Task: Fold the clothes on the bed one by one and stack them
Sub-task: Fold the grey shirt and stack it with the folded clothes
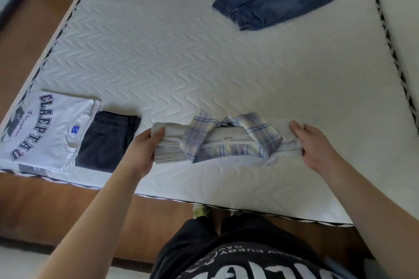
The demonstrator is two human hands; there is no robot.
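While both hands worked at the middle of the frame, the plaid shirt (226, 140) lay as a narrow folded strip across the white quilted mattress (181, 63), close to its near edge. The left hand (145, 145) gripped the strip's left end, thumb on top and fingers curled beneath the cloth; the right hand (315, 145) pinched the right end, fingers wrapped over the fabric. At the lower left of the frame a folded white T-shirt (43, 129) with dark block lettering rested at the mattress corner, and a folded dark navy garment (106, 140) lay just beside it, touching its right edge. At the upper right, well apart from the hands, a pair of blue jeans (272, 0) lay unfolded, legs spread.
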